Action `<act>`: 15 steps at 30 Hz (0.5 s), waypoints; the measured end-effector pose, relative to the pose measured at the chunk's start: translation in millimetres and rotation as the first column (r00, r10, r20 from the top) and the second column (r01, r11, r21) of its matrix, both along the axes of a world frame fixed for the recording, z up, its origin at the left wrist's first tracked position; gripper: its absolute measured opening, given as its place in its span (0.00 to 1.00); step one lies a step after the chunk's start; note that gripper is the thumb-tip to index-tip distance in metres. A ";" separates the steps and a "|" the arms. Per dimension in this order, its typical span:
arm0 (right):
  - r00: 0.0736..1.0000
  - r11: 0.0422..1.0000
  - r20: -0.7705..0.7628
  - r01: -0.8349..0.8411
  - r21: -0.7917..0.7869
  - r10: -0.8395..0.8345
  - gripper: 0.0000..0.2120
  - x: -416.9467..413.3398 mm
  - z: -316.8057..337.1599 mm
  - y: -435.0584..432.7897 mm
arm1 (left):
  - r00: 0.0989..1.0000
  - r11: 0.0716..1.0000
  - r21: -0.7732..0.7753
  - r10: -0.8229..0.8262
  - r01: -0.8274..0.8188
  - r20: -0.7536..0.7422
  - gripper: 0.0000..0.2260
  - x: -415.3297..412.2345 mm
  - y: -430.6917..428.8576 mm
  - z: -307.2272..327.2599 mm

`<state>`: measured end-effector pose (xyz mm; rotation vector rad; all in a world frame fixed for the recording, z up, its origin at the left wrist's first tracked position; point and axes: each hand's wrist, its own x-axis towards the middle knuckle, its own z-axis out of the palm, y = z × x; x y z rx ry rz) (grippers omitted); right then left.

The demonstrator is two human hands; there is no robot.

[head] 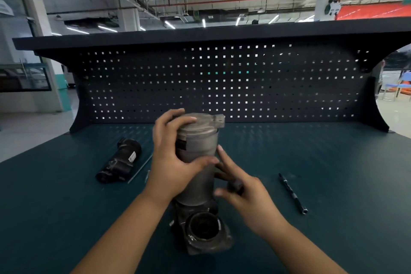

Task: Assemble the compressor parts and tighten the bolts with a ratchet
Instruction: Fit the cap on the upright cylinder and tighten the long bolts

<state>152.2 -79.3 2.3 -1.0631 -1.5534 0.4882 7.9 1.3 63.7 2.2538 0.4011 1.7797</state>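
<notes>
On the green workbench (333, 151), before its perforated back panel (244, 84), the grey compressor body (198, 147) stands on end at the centre. A black compressor part (120, 164) lies well to its left. The left hand (171, 162) grips the body's upper section, fingers curled round it. The right hand (246, 193) touches the lower right side with nearly straight fingers. A dark ratchet bar (293, 194) lies apart on the right, and a thin bolt (140, 169) lies just beside the black part.
</notes>
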 end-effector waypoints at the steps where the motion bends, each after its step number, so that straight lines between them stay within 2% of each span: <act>1: 1.000 1.000 0.016 -0.005 -0.011 0.005 0.37 -3.8 -2.6 0.9 | 0.999 0.999 0.014 0.041 -0.041 -0.009 0.26 -4.3 1.4 1.5; 4: 0.999 0.998 -0.035 0.025 -0.057 -0.027 0.37 -11.5 -6.0 5.2 | 0.989 0.989 0.093 0.125 -0.118 -0.083 0.25 -9.6 0.2 13.6; 7: 0.997 0.994 0.030 0.073 -0.087 -0.070 0.39 -22.1 -8.9 8.1 | 0.949 0.970 0.166 0.212 -0.175 -0.235 0.26 -13.7 -3.4 27.4; 9: 0.998 0.993 0.003 0.065 -0.094 -0.065 0.38 -28.2 -11.9 10.5 | 0.909 0.955 0.227 0.258 -0.189 -0.329 0.29 -18.1 -2.4 31.5; 11: 0.997 0.995 -0.051 0.045 -0.094 -0.050 0.37 -32.2 -15.3 12.0 | 0.905 0.954 0.249 0.248 -0.166 -0.345 0.27 -21.6 -1.8 31.2; 15: 0.992 0.996 -0.126 0.000 -0.085 -0.011 0.33 -33.7 -15.2 12.3 | 0.933 0.976 0.185 0.171 -0.116 -0.317 0.24 -22.5 -3.0 28.6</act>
